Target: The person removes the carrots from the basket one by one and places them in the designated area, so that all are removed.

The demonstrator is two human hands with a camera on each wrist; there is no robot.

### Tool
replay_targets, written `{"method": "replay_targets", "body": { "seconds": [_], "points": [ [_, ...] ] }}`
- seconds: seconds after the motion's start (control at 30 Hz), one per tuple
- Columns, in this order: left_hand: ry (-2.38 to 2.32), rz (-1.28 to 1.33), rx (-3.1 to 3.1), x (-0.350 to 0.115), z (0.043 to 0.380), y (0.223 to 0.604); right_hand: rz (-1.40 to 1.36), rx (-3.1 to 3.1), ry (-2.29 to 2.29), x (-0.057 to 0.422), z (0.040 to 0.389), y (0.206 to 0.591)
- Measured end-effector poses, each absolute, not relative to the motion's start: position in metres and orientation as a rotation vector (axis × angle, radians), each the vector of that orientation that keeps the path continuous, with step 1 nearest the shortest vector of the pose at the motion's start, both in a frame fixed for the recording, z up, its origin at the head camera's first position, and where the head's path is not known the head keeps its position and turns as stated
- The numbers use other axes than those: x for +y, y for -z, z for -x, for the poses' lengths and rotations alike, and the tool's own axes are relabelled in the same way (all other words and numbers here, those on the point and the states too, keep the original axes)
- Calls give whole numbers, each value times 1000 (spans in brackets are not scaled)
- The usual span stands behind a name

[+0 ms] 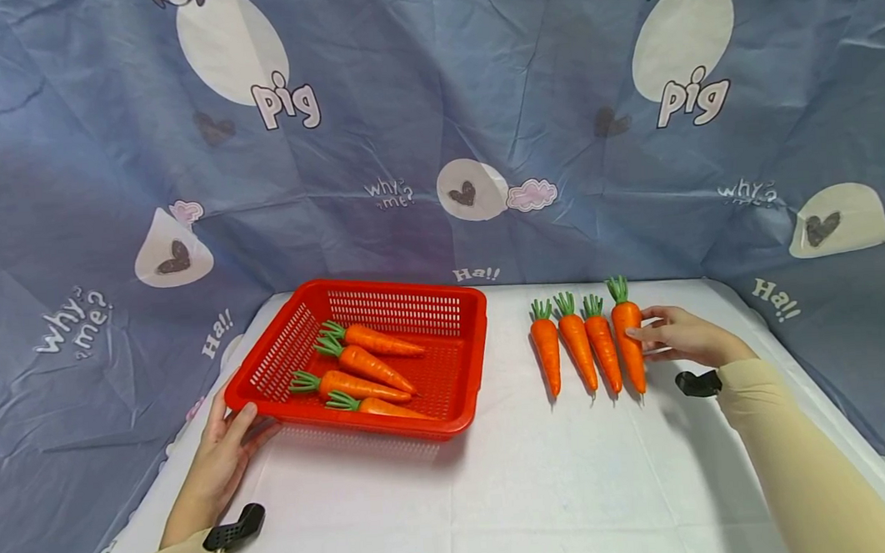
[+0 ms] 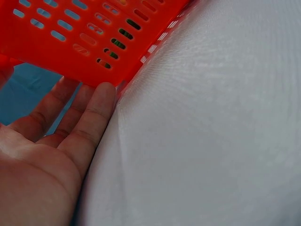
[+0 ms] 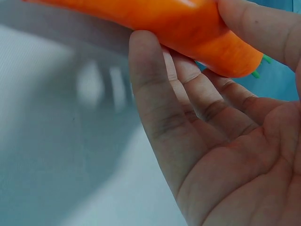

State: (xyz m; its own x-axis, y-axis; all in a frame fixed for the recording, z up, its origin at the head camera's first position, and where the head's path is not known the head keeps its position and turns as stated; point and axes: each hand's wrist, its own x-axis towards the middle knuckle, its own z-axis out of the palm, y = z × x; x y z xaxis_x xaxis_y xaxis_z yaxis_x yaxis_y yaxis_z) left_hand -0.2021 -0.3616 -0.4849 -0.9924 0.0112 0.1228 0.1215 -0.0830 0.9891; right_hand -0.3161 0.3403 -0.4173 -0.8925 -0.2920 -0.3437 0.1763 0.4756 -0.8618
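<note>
In the head view, a red slotted basket (image 1: 461,426) on the left holds several orange carrots (image 1: 364,364) with green tops. My left hand (image 1: 222,455) touches its near-left corner; the left wrist view shows fairly straight fingers (image 2: 89,122) against the low wall. On the right, my right hand (image 1: 678,333) holds the rightmost carrot (image 1: 629,342) of a row between thumb and fingers. In the right wrist view, the thumb (image 3: 263,28) lies on one side of this carrot and the fingers (image 3: 150,80) on the other. Whether it touches the table I cannot tell.
Three more carrots (image 1: 577,349) lie side by side, green tops away from me, just left of the held one. A white cloth (image 1: 544,488) covers the table. Behind and beside it hangs a blue printed curtain (image 1: 376,146).
</note>
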Motion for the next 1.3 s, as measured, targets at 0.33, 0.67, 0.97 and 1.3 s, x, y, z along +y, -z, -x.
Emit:
{"method": "replay_targets", "body": {
  "seconds": [0.33, 0.67, 0.97, 1.3],
  "points": [
    [2241, 136, -2092, -363, 202, 485, 38, 2262, 1402, 348, 314, 424],
    [2237, 125, -2097, -363, 202, 486, -7, 2233, 1413, 357, 317, 437],
    [2237, 144, -2102, -363, 202, 486, -8, 2240, 1378, 355, 318, 440],
    [2233, 135, -2098, -362, 202, 485, -14, 2261, 1353, 353, 321, 441]
  ]
}}
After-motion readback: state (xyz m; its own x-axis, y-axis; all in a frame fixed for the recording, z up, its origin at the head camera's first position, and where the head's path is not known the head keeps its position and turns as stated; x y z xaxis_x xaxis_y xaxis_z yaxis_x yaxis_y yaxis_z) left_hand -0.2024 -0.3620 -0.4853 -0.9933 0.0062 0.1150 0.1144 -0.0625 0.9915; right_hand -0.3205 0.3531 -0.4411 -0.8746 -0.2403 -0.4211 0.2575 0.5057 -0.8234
